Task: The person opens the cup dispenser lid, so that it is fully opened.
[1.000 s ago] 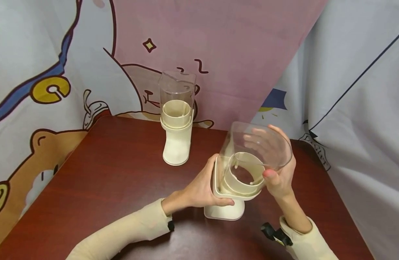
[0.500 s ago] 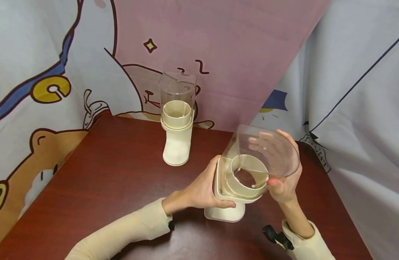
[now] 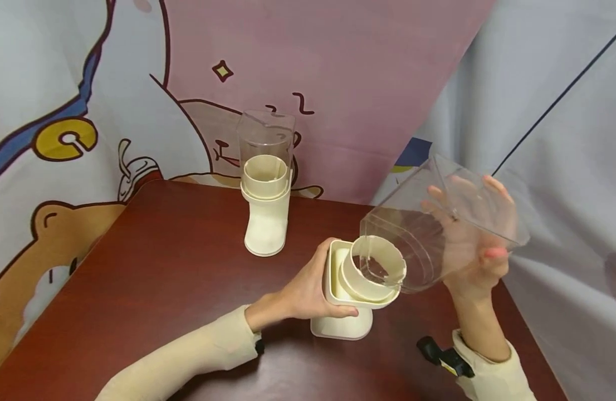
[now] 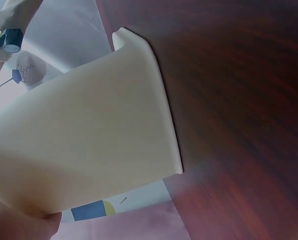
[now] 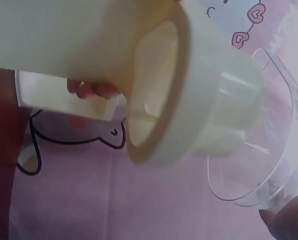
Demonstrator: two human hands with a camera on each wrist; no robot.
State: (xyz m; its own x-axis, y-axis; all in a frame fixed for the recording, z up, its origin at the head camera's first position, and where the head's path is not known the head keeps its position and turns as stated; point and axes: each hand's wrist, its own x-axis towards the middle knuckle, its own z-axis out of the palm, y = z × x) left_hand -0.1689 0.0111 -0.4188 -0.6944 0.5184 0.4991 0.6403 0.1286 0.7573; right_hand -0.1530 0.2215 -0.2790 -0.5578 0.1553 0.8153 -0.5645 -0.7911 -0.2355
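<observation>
My left hand (image 3: 308,287) grips a cream plastic dispenser base (image 3: 338,326), thumb in front, just below its tray-like top with a round collar (image 3: 353,278). The base stands on the table; its broad wall (image 4: 89,125) fills much of the left wrist view. My right hand (image 3: 468,256) holds a clear plastic container (image 3: 413,223) from its far end, fingers behind it and thumb on the near side. The container is tilted, its lower-left end overlapping the collar in the head view. In the right wrist view the container (image 5: 249,175) sits off the base, close to the collar (image 5: 234,110).
A second cream dispenser (image 3: 265,223) with its clear container (image 3: 265,131) on top stands upright at the back of the dark red table (image 3: 162,278). Printed cloth (image 3: 348,100) hangs behind the table and at both sides.
My right hand has moved right and up, lifting the clear container off the base and tilting it further. My left hand stays on the base. The head view has shifted slightly.
</observation>
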